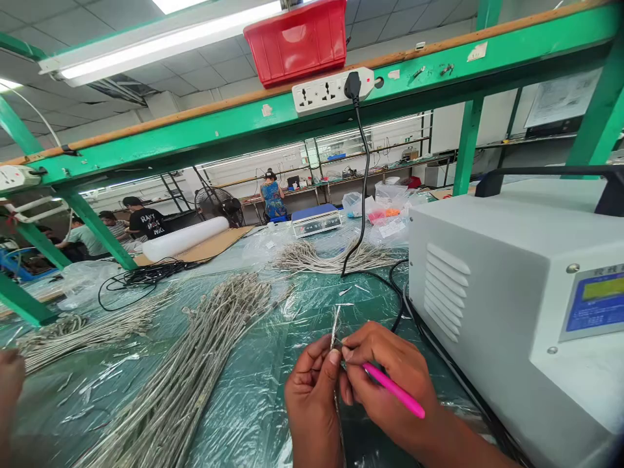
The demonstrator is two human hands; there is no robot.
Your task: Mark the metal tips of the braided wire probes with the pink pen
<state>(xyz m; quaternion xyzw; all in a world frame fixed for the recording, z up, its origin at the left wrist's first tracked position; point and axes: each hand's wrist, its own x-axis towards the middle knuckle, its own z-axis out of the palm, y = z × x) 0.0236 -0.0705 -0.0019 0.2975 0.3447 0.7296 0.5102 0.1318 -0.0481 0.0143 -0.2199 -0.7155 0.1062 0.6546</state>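
Observation:
My left hand (314, 396) pinches a thin braided silvery cable (334, 335) between thumb and fingers. The cable's upper end stands up, with loose strands and a white tip, while the lower part hangs below the hand. Closed around a slim tool with a bright pink handle (394, 390), my right hand (390, 364) meets the left at the cable. A thin point shows near the braid, but I cannot tell its exact shape. To the left lies a big bundle of similar braided cables (195, 364).
A grey machine (480, 260) with a display stands close on the right. More cable bundles (336, 257) lie behind and at left. Black cords (363, 188) hang from a power strip (334, 91) on a green frame (195, 127). Another person's hand (10, 383) shows at the left edge.

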